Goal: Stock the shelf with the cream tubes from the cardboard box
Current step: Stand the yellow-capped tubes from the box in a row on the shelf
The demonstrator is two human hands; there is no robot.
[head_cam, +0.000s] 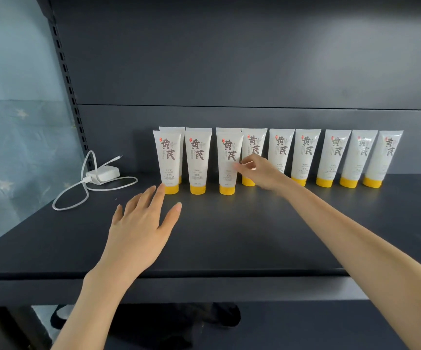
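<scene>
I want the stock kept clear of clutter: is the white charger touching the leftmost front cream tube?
Apart. The head view shows bare dark shelf between the white charger and the leftmost front cream tube.

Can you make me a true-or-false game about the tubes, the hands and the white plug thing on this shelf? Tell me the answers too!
1. The tubes stand on their yellow caps. True.
2. The left hand grips a tube. False: it is open, fingers spread over the shelf, and holds nothing.
3. A white charger with its cable lies left of the tubes. True.
4. Six tubes stand in the front row. False: only three front tubes stand there, at the left end.
5. The right hand reaches to the charger. False: it reaches to the third front tube.
</scene>
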